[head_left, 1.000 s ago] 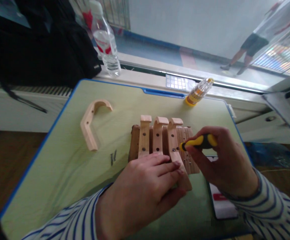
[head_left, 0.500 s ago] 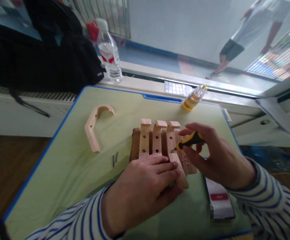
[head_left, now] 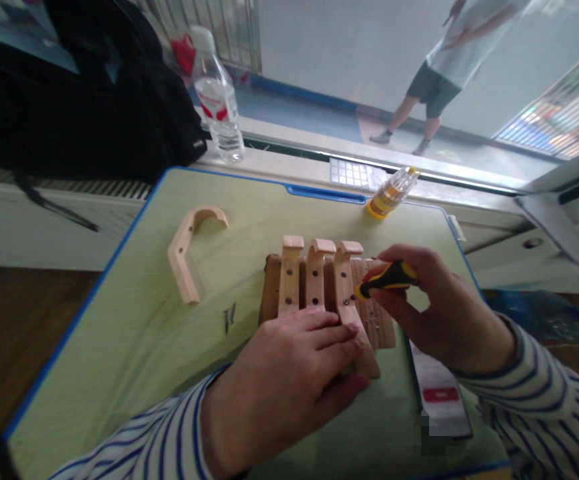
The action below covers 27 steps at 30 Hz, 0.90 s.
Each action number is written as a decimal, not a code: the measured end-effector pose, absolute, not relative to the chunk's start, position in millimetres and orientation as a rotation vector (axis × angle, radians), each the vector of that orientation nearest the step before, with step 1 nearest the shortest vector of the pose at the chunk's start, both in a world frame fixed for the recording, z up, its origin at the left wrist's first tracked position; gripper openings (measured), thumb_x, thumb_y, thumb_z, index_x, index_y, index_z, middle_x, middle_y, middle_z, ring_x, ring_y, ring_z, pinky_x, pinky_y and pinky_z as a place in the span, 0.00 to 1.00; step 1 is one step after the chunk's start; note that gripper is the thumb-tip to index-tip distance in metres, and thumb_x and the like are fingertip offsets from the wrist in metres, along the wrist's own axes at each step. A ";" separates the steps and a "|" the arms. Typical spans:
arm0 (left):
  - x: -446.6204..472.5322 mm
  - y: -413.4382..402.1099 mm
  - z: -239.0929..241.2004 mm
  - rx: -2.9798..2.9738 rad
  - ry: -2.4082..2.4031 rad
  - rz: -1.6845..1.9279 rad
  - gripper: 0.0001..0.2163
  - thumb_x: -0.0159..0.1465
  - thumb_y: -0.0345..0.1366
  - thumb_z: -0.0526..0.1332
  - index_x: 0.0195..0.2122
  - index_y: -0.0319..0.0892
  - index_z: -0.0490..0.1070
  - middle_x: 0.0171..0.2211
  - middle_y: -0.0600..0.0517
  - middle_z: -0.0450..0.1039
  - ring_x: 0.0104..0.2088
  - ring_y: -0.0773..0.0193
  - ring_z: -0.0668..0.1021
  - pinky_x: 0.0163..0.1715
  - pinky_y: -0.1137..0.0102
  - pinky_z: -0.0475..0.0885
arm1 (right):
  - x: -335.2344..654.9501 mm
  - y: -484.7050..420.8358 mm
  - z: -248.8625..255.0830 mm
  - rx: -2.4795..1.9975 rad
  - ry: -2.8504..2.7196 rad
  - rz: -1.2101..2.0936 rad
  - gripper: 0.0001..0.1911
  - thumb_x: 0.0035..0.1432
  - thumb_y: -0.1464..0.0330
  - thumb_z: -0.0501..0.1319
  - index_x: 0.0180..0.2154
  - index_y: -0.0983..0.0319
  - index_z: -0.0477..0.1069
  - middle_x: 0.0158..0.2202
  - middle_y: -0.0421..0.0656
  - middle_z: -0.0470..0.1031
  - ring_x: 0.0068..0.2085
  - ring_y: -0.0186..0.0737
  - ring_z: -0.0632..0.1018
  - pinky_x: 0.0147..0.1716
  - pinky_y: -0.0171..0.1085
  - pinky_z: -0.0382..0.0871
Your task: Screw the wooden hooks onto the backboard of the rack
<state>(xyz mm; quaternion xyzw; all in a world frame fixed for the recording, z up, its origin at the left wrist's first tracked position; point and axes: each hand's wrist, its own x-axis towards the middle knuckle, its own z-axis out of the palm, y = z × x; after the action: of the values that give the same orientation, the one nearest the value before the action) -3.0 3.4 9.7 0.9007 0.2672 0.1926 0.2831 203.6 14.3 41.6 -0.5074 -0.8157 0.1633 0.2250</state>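
My right hand (head_left: 432,303) pinches a short yellow-and-black screwdriver (head_left: 386,280). The tool's tip points left, at a screw (head_left: 346,302) in the rightmost wooden hook (head_left: 344,277). Two more pale hooks, a middle hook (head_left: 314,280) and a left hook (head_left: 290,277), lie beside it across a brown wooden board (head_left: 380,313), with dark screw heads or holes showing. My left hand (head_left: 289,380) is closed over the lower parts of the hooks, fingers across them and thumb near the right one. It covers the board's lower edge.
A loose wooden hook (head_left: 184,250) and two screws (head_left: 230,317) lie on the green table (head_left: 134,333). A phone (head_left: 442,393) is by my right wrist. A yellow-capped bottle (head_left: 393,193) lies tilted at the back edge. Behind are a water bottle (head_left: 219,107), a black bag (head_left: 134,120) and a person (head_left: 444,73) past the glass.
The screwdriver and my right hand have turned slightly and shifted a little right. My left hand stays on the hooks. The person behind the glass has moved left.
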 end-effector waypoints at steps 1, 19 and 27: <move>-3.0 3.6 10.0 2.409 0.714 0.510 0.13 0.66 0.40 0.49 0.44 0.44 0.70 0.44 0.55 0.72 0.45 0.63 0.71 0.45 0.64 0.67 | 203.0 12.5 40.4 -1.402 -2.238 0.433 0.20 0.55 0.70 0.58 0.48 0.59 0.56 0.37 0.43 0.75 0.35 0.37 0.78 0.32 0.33 0.72; -10.6 11.7 20.6 2.255 0.655 0.483 0.10 0.65 0.39 0.52 0.40 0.44 0.71 0.40 0.53 0.73 0.42 0.66 0.73 0.44 0.71 0.66 | 189.3 4.8 39.3 -1.544 -2.238 0.271 0.15 0.57 0.67 0.54 0.46 0.61 0.55 0.27 0.39 0.71 0.24 0.33 0.72 0.24 0.32 0.64; 5.0 44.6 27.7 2.239 0.974 0.600 0.12 0.62 0.42 0.55 0.41 0.44 0.73 0.30 0.53 0.75 0.30 0.67 0.74 0.29 0.74 0.66 | 194.0 14.5 60.4 -1.576 -2.464 0.201 0.17 0.61 0.59 0.48 0.46 0.63 0.56 0.27 0.42 0.73 0.26 0.37 0.73 0.23 0.34 0.57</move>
<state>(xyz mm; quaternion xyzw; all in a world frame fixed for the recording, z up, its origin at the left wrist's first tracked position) 5.0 44.6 27.7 0.8470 0.3686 0.2272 0.3086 194.0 14.5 60.4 -0.5347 -0.8357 0.0680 0.1048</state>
